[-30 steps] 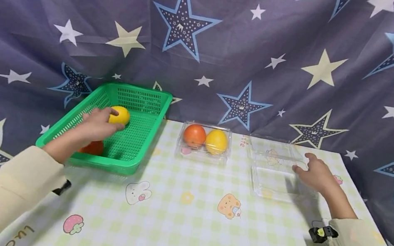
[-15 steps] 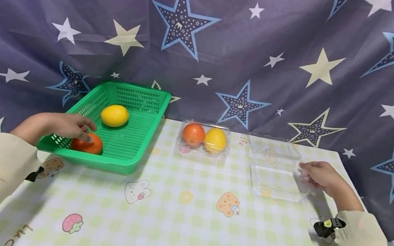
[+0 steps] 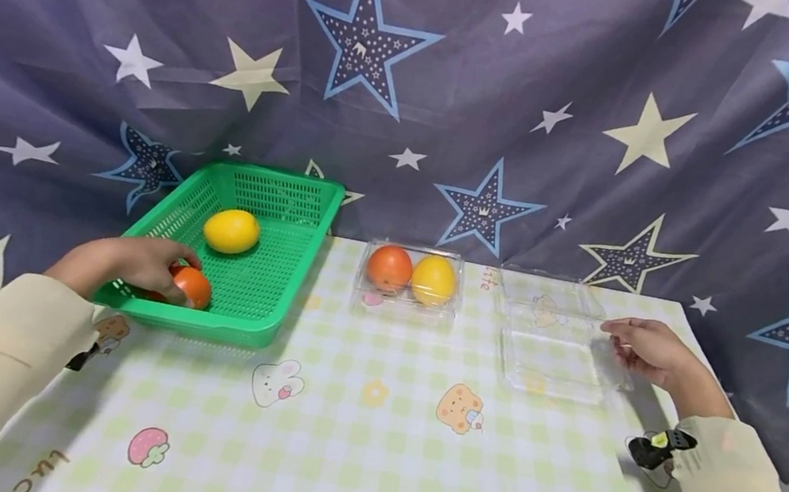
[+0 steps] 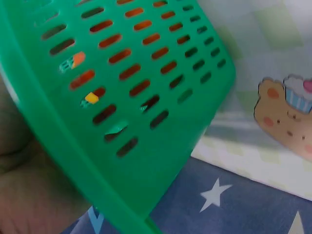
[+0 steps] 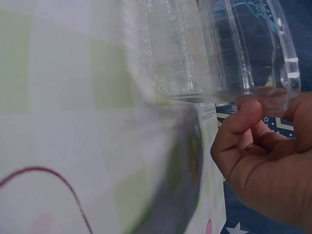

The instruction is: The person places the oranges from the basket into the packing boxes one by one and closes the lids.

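In the head view my left hand (image 3: 147, 268) reaches into the green basket (image 3: 262, 327), its fingers curled round an orange-red tomato-like fruit (image 3: 193, 287) at the near left corner. A lemon (image 3: 231, 232) lies farther back in the basket. Through the slots of the basket wall (image 4: 180, 112), the left wrist view shows bits of orange; most of that hand is hidden. On the right, my right hand (image 3: 648, 349) pinches the edge of an open clear plastic clamshell container (image 3: 553, 378) between thumb and finger. The right wrist view shows this pinch on the container's rim (image 5: 275, 100).
A second clear clamshell box (image 3: 404, 312) stands at the back middle, holding an orange-red fruit (image 3: 389, 269) and a lemon (image 3: 433, 280). A checked cloth (image 3: 365, 452) covers the table, and a star-patterned curtain (image 3: 443, 118) hangs behind it.
My left hand has moved from beside the lemon toward the near corner and taken hold of the orange-red fruit. The right hand has closed on the container's edge.
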The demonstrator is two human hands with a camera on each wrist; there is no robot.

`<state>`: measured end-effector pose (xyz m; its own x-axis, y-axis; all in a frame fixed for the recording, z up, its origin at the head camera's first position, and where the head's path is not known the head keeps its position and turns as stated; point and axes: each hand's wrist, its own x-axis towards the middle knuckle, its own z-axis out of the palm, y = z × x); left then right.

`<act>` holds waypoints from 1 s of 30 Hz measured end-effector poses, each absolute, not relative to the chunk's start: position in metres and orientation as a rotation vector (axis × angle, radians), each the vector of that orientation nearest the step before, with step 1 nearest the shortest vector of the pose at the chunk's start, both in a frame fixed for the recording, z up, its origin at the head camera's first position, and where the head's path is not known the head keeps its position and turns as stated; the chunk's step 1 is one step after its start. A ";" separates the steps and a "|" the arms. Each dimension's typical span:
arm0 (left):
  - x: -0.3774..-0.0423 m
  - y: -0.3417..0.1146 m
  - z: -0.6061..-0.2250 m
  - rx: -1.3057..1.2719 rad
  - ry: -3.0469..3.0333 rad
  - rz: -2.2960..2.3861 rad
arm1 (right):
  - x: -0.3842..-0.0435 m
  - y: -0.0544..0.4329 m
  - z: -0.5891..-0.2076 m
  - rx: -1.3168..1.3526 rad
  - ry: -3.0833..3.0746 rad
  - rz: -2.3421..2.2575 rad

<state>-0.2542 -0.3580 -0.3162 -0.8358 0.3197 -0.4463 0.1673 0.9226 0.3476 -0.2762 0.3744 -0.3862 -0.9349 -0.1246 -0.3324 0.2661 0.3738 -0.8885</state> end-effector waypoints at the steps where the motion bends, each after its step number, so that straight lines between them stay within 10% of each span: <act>1: -0.254 -0.357 -0.317 0.350 2.583 0.394 | -0.276 0.375 -0.386 0.131 2.288 -1.586; 30: -0.262 -0.347 -0.316 0.393 2.965 0.441 | -0.272 0.376 -0.392 0.162 2.096 -1.815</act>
<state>-0.2620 -0.3470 -0.3164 -0.9593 0.2715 -0.0776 0.2372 0.9239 0.3003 -0.2720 0.3763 -0.3921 -0.9280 -0.1474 -0.3422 0.3177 0.1672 -0.9334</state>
